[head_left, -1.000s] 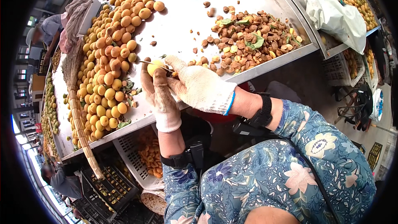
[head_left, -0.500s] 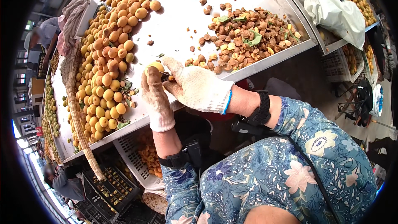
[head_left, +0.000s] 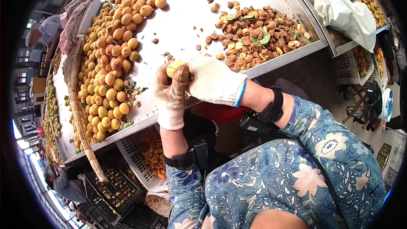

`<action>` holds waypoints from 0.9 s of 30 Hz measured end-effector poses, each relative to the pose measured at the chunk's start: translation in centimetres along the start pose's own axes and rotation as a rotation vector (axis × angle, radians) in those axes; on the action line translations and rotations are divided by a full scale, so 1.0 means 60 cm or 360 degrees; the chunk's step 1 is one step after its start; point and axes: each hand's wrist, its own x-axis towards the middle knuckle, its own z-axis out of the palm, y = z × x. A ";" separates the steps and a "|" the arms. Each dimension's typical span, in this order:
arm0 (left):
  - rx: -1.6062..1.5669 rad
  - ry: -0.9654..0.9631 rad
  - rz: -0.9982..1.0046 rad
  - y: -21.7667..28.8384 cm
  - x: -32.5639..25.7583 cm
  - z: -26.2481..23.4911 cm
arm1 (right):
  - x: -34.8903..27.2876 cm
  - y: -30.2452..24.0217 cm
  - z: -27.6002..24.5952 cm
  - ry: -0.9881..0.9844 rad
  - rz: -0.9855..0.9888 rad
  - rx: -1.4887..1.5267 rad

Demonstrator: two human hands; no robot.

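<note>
Fruit (head_left: pixel 174 68) sits pinched in my left hand (head_left: pixel 170 95), a small yellow apricot held over the near edge of the white table (head_left: pixel 186 12); my gloved fingers (head_left: pixel 181 76) are clamped round it from below and behind, so only its top shows; my right hand (head_left: pixel 214 80) is closed against it from the other side, touching fruit and left glove alike; whether that hand grips a blade or only the fruit I cannot tell, since the glove hides it.

From the head view, the one view I have: a long heap of whole apricots (head_left: pixel 112 55) runs along my left, with a straw broom (head_left: pixel 80 114) lying beside it; a pile of brown pits (head_left: pixel 254 34) mixed with green leaves lies to my right near the table's rim; a white sack (head_left: pixel 343 10) rests beyond it; a pale crate (head_left: pixel 142 161) with orange pieces stands under the table edge, below my hands.

I judge the step to be splitting this one apricot and freeing its stone; the halves do not look parted yet; the next move, I think, calls for a firm twist or pull between both hands, held steady over the rim so nothing falls astray.
</note>
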 end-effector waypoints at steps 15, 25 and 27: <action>0.0297 0.0136 0.0429 -0.011 0.000 0.011 | -0.017 -0.013 -0.048 -0.0619 0.0606 0.1019; 0.0600 0.0327 0.0669 -0.033 -0.015 0.022 | -0.022 0.007 -0.043 -0.0624 0.0604 0.1425; 0.0795 0.0351 0.0775 -0.040 -0.018 0.019 | -0.039 -0.006 -0.064 -0.0548 0.0659 0.1399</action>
